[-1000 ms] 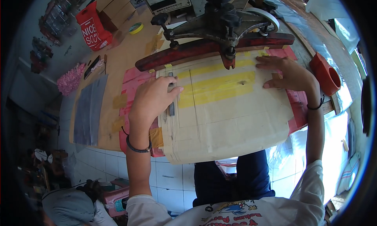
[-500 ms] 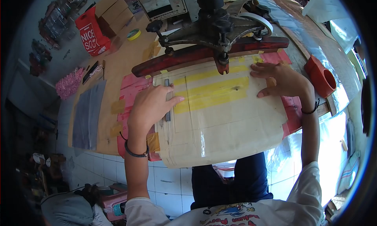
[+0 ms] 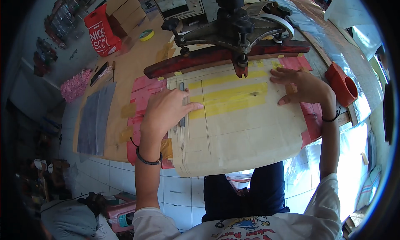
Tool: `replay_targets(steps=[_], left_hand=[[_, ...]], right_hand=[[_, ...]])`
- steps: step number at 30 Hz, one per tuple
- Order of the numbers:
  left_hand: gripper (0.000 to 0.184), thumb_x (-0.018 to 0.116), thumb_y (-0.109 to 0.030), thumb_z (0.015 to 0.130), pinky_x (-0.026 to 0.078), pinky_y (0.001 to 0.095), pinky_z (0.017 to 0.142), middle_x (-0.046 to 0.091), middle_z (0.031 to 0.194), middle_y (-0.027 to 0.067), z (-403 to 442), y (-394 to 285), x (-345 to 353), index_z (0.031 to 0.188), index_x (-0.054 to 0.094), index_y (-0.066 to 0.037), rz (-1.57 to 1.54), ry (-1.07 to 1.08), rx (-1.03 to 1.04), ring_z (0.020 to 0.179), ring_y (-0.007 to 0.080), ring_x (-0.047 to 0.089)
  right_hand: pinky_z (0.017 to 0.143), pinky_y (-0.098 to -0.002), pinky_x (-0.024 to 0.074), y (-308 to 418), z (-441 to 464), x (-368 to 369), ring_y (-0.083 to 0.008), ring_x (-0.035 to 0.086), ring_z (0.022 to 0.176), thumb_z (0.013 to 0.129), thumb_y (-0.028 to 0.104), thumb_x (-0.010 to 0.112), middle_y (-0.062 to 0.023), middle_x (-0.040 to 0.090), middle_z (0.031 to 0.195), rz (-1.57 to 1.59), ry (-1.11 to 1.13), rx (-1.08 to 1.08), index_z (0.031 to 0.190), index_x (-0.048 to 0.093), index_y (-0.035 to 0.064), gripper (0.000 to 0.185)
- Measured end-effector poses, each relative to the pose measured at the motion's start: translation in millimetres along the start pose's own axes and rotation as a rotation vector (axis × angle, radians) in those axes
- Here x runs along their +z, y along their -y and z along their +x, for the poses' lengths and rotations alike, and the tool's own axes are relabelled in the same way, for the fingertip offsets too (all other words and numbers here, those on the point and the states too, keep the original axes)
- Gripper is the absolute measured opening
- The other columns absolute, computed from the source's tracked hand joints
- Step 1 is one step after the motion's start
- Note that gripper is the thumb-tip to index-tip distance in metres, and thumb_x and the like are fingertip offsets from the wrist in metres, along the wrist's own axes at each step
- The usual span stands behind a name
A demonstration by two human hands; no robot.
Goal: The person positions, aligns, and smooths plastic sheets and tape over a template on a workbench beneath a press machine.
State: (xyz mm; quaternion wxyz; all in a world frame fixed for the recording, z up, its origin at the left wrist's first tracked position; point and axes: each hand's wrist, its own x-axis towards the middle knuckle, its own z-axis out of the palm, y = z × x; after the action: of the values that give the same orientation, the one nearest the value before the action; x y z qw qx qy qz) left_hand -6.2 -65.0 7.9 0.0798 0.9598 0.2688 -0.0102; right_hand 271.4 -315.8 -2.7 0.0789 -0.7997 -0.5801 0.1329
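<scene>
A cream-coloured sheet with yellow tape strips and thin drawn lines lies over the front of the table. My left hand rests near the sheet's left side, fingers and thumb apart, beside a narrow grey bar. The bar is partly covered by that hand. Toward the sheet's upper right, my right hand lies with its fingers spread on the surface. Neither hand grips anything that I can see. Beyond them stands a machine's long red-and-black pressing bar, hanging from a dark metal bracket.
Pink-red sheeting shows under the cream sheet's edges. At the left are a grey-blue sheet and a pink bumpy bundle. A red bag, a yellow tape roll and a control box stand behind. An orange-red tape dispenser sits right.
The whole view has shifted slightly to the right. Both hands stay on the sheet in nearly the same places. A bright glare streak on the lower sheet has disappeared.
</scene>
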Motion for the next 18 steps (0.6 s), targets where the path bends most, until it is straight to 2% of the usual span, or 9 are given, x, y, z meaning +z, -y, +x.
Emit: replay_targets(steps=[5,14,17,18], left_hand=[[0.069,0.068,-0.06,0.085,0.054,0.043,0.081,0.071,0.087,0.0233,-0.4,-7.4,-3.1,0.125,0.069,-0.003,0.061,0.055,0.002,0.086,0.0365,0.071],[0.069,0.067,-0.057,0.087,0.054,0.0429,0.076,0.069,0.08,0.0231,0.2,-5.7,0.8,0.127,0.066,-0.001,0.054,0.062,0.023,0.078,0.0357,0.07],[0.054,0.068,-0.051,0.089,0.054,0.0454,0.071,0.068,0.071,0.0203,-2.3,-4.3,4.1,0.09,0.068,0.003,0.038,-0.024,0.087,0.072,0.0349,0.07],[0.054,0.068,-0.051,0.089,0.055,0.0452,0.071,0.068,0.071,0.0203,-2.4,-3.7,5.6,0.09,0.068,0.003,0.047,-0.032,0.092,0.072,0.0349,0.07]], right_hand=[[0.122,-0.0436,0.029,0.4,-0.4,-0.5,-0.0252,0.036,0.147,0.072,0.043,0.087,-0.0025,0.045,0.155,0.012,0.001,-0.002,0.139,0.06,0.0135,0.078],[0.12,-0.0416,0.034,2.3,-0.6,-1.5,-0.0262,0.039,0.145,0.07,0.043,0.087,-0.0029,0.046,0.154,0.019,0.002,0.01,0.137,0.061,0.0139,0.077],[0.119,-0.041,0.0349,1.5,-1.3,-1.6,-0.0268,0.041,0.143,0.073,0.046,0.085,-0.0026,0.046,0.154,-0.003,-0.002,-0.002,0.137,0.061,0.0149,0.075],[0.117,-0.0407,0.0362,-3.2,-1.0,0.8,-0.0269,0.042,0.142,0.075,0.049,0.082,-0.0023,0.045,0.155,-0.032,-0.013,-0.034,0.138,0.061,0.0161,0.074]])
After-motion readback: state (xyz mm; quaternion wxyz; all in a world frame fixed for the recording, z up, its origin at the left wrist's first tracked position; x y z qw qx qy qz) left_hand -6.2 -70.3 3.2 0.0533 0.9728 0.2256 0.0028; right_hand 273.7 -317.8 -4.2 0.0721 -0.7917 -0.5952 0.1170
